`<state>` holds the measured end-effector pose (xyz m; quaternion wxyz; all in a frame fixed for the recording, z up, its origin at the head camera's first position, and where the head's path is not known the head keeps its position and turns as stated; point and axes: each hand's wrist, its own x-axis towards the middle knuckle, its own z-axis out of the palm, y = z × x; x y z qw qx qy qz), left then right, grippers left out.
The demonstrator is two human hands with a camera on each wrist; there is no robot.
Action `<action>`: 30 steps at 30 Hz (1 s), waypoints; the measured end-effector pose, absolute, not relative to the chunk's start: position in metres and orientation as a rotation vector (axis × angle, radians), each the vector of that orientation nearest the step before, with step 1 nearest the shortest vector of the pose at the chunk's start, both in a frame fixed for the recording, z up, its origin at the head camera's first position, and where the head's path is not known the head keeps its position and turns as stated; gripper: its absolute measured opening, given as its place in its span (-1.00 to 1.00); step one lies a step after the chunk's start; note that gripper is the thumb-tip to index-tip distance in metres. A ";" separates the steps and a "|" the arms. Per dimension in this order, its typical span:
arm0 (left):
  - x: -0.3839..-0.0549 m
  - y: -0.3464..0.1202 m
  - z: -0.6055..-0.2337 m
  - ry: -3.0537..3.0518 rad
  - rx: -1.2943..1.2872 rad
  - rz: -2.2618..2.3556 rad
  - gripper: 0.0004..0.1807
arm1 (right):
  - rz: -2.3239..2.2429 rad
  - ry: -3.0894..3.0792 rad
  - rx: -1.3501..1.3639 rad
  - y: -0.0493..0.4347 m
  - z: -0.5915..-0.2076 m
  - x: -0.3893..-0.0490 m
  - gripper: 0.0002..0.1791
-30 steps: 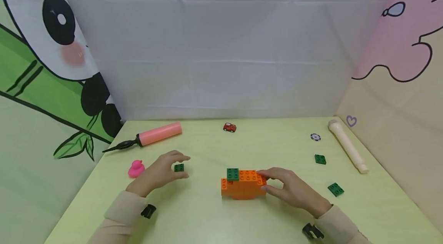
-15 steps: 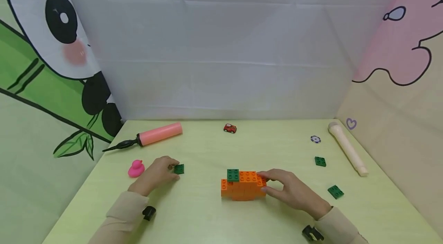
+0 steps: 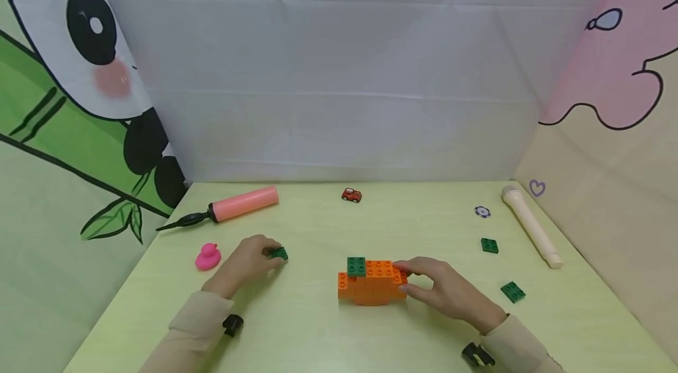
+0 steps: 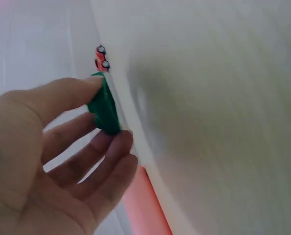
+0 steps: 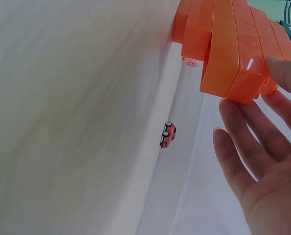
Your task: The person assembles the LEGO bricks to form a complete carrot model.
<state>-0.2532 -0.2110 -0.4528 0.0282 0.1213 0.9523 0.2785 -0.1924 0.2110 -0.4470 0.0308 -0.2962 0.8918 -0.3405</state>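
My left hand [image 3: 245, 265] pinches a small green building brick [image 3: 278, 253] between thumb and fingertips. In the left wrist view that brick [image 4: 104, 106] is tilted, its studs turned toward the palm. An orange block of joined bricks [image 3: 373, 287] stands at the middle of the table, with another green brick [image 3: 356, 266] on its top left. At the block's right end, my right hand [image 3: 450, 289] grips it with thumb and fingers. The right wrist view shows the orange block's side [image 5: 233, 54] against the thumb and fingertips.
Two loose green bricks, one farther back [image 3: 489, 245] and one nearer [image 3: 512, 292], lie at the right. A pink duck [image 3: 208, 256] and a pink hand pump [image 3: 245, 205] are left. Behind are a red toy car [image 3: 351, 195], a poker chip [image 3: 482, 212] and a cream tube [image 3: 531, 225].
My left hand has closed its fingers on the green brick and tilted it, shifting slightly right. The right hand and the orange block have stayed in place.
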 end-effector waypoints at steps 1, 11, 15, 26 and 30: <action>-0.252 -0.209 -0.452 2.938 0.403 0.898 -0.64 | -1.045 2.749 -0.908 0.211 -0.447 -0.192 -0.47; -0.231 -0.156 -0.430 2.864 0.758 1.294 -0.68 | -1.031 2.761 -0.918 0.211 -0.446 -0.192 -0.47; -0.224 -0.129 -0.418 2.830 0.916 1.378 -0.69 | -1.030 2.771 -0.931 0.210 -0.446 -0.192 -0.48; -0.210 -0.077 -0.396 2.698 1.274 1.384 -0.66 | -1.050 2.767 -0.947 0.210 -0.446 -0.192 -0.48; -0.208 -0.069 -0.398 2.673 1.346 1.357 -0.67 | -1.055 2.769 -0.965 0.210 -0.447 -0.192 -0.49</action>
